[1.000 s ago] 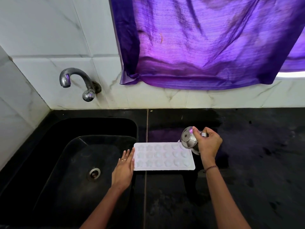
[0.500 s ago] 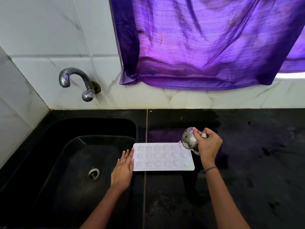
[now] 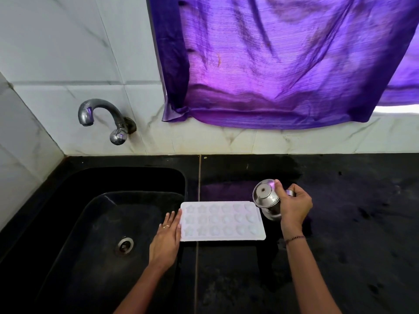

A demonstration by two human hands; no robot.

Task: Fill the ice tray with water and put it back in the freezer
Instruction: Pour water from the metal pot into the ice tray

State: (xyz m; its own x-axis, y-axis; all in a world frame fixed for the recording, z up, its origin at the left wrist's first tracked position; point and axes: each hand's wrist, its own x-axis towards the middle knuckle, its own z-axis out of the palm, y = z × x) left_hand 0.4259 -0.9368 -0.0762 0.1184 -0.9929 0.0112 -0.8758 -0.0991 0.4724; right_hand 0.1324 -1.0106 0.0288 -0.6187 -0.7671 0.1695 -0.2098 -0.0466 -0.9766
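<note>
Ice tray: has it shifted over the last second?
No. The ice tray crosses the counter seam at the same spot as before.

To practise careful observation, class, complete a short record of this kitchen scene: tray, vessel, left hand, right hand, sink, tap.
Tray: white ice tray, star and round moulds, on the black counter beside the sink.
Vessel: steel tumbler, tilted at the tray's right end.
Left hand: flat, fingers straight against the tray's left edge.
Right hand: grips the tumbler.
Sink: black sink, steel drain in its floor.
Tap: curved steel tap on the tiled wall.
</note>
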